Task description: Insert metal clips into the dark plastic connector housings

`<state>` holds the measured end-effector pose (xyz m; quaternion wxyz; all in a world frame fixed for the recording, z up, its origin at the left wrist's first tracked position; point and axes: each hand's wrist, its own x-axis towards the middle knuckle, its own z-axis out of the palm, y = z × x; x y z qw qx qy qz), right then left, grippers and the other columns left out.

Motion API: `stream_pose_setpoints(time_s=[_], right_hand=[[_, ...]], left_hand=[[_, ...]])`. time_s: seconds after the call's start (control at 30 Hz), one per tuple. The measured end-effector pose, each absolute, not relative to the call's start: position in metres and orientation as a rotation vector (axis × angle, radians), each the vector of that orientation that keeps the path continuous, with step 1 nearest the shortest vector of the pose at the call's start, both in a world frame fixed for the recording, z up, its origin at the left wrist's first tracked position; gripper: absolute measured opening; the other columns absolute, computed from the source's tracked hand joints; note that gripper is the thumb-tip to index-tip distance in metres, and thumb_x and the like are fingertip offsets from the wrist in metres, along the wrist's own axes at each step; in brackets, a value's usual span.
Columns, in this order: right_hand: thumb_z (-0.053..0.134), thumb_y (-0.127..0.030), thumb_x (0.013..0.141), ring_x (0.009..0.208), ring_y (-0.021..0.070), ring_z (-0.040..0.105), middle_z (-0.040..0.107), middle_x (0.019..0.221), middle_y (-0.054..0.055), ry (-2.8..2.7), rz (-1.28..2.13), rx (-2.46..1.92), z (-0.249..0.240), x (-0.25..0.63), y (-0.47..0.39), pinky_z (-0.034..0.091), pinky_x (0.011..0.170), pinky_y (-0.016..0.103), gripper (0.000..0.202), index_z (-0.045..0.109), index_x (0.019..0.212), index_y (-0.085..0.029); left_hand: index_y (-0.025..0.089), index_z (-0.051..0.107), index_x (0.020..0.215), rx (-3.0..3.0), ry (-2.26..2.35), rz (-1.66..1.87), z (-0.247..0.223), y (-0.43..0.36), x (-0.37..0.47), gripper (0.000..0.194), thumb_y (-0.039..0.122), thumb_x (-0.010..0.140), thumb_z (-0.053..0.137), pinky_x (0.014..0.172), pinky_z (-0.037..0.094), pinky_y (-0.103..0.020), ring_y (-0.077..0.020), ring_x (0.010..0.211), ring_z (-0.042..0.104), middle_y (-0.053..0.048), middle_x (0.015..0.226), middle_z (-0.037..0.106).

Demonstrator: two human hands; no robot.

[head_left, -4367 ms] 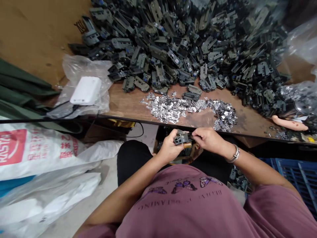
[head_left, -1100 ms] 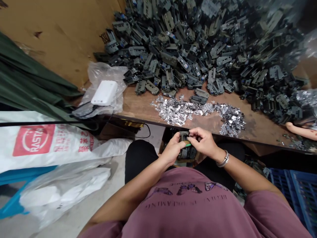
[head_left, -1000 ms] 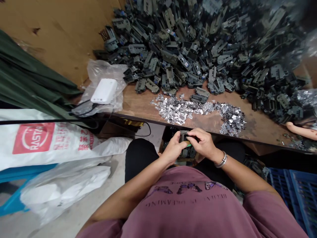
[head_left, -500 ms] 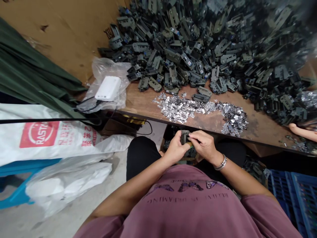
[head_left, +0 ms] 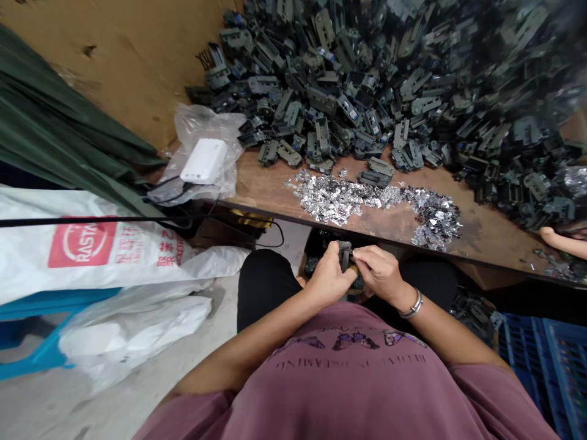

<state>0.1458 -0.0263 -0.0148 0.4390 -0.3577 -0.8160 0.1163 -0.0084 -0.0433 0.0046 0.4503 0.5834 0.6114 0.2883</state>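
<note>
A grey-green plastic part is held upright over my lap, below the table's front edge. My left hand is closed on its left and lower side. My right hand is pinched at the part's right side; whatever is between its fingertips is too small to make out. Just beyond both hands, a pile of small shiny metal clips lies near the table edge. Behind the clips rises a large heap of similar dark grey-green parts.
A white power bank with a black cable rests on clear plastic at the left of the table. Blue crates stand at lower right, white sacks at left. Another person's hand shows at the right edge.
The part between my hands is turned slightly, and my right fingertips have shifted a little to the right. The whole view has moved slightly.
</note>
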Motion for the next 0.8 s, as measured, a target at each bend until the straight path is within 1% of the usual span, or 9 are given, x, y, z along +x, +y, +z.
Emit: stream_pose_setpoints(time_s=[0.1, 0.2, 0.33, 0.37, 0.43, 0.53, 0.6, 0.7, 0.8], right_hand=[[0.054, -0.008, 0.09, 0.083, 0.0189, 0.071, 0.073, 0.091, 0.011, -2.077, 0.221, -0.823, -0.022, 0.147, -0.029, 0.062, 0.072, 0.032, 0.022, 0.069, 0.104, -0.017], [0.055, -0.009, 0.09, 0.091, 0.02, 0.072, 0.073, 0.1, 0.012, -2.087, 0.279, -0.808, -0.022, 0.149, -0.031, 0.063, 0.077, 0.034, 0.024, 0.069, 0.106, -0.019], [0.06, -0.017, 0.091, 0.102, 0.0206, 0.069, 0.071, 0.111, 0.01, -1.994, 0.513, -0.89, -0.009, 0.157, -0.03, 0.061, 0.086, 0.037, 0.02, 0.07, 0.108, -0.023], [0.061, -0.018, 0.091, 0.101, 0.0203, 0.07, 0.071, 0.111, 0.01, -1.948, 0.565, -0.917, -0.006, 0.159, -0.031, 0.061, 0.085, 0.037, 0.021, 0.07, 0.11, -0.023], [0.06, -0.018, 0.091, 0.091, 0.0183, 0.07, 0.07, 0.111, 0.011, -1.877, 0.633, -0.972, -0.003, 0.162, -0.034, 0.062, 0.078, 0.034, 0.025, 0.068, 0.114, -0.022], [0.06, -0.018, 0.091, 0.081, 0.0167, 0.07, 0.072, 0.104, 0.01, -1.893, 0.674, -1.022, -0.006, 0.163, -0.041, 0.06, 0.071, 0.031, 0.026, 0.066, 0.115, -0.022], [0.06, -0.018, 0.09, 0.082, 0.018, 0.07, 0.073, 0.096, 0.008, -1.932, 0.679, -1.034, -0.008, 0.162, -0.045, 0.059, 0.072, 0.031, 0.023, 0.066, 0.112, -0.021], [0.059, -0.018, 0.09, 0.079, 0.0182, 0.071, 0.074, 0.091, 0.007, -1.96, 0.669, -1.044, -0.01, 0.161, -0.048, 0.058, 0.069, 0.031, 0.021, 0.067, 0.11, -0.021], [0.058, -0.019, 0.091, 0.074, 0.0175, 0.07, 0.074, 0.087, 0.006, -1.973, 0.662, -1.051, -0.01, 0.162, -0.046, 0.057, 0.065, 0.03, 0.017, 0.068, 0.106, -0.022]], left_hand=[[0.024, 0.033, 0.082, 1.608, 1.608, 0.593, 0.006, -0.047, -0.009, 0.027, 0.021, 0.074, 0.058, 0.06, 0.038, -0.03, -0.0156, 0.063, 0.049, 0.003, 0.072, 0.043], [0.024, 0.036, 0.085, 1.696, 1.611, 0.503, 0.009, -0.049, -0.011, 0.025, 0.022, 0.075, 0.058, 0.062, 0.041, -0.032, -0.0181, 0.067, 0.053, 0.001, 0.076, 0.047], [0.021, 0.043, 0.095, 1.816, 1.479, 0.645, 0.013, -0.046, -0.016, 0.035, 0.033, 0.072, 0.067, 0.07, 0.046, -0.036, -0.022, 0.083, 0.058, -0.005, 0.091, 0.056], [0.021, 0.045, 0.093, 1.851, 1.444, 0.704, 0.013, -0.045, -0.018, 0.033, 0.036, 0.074, 0.067, 0.071, 0.046, -0.036, -0.0217, 0.083, 0.057, -0.005, 0.091, 0.056], [0.02, 0.046, 0.082, 1.906, 1.398, 0.808, 0.014, -0.043, -0.022, 0.023, 0.039, 0.082, 0.06, 0.068, 0.044, -0.034, -0.0189, 0.076, 0.054, -0.003, 0.082, 0.054], [0.021, 0.041, 0.069, 1.938, 1.392, 0.943, 0.016, -0.041, -0.029, 0.026, 0.033, 0.09, 0.049, 0.065, 0.039, -0.031, -0.0158, 0.068, 0.048, 0.0, 0.07, 0.048], [0.02, 0.045, 0.071, 1.916, 1.4, 1.001, 0.018, -0.04, -0.033, 0.025, 0.033, 0.092, 0.048, 0.067, 0.04, -0.03, -0.0159, 0.07, 0.048, -0.001, 0.071, 0.048], [0.019, 0.054, 0.083, 1.804, 1.369, 1.029, 0.022, -0.039, -0.037, 0.02, 0.037, 0.091, 0.049, 0.075, 0.042, -0.032, -0.0176, 0.079, 0.052, -0.003, 0.081, 0.054], [0.019, 0.058, 0.086, 1.492, 1.325, 1.035, 0.02, -0.039, -0.04, 0.03, 0.047, 0.09, 0.048, 0.073, 0.045, -0.032, -0.0183, 0.078, 0.054, -0.003, 0.08, 0.057]])
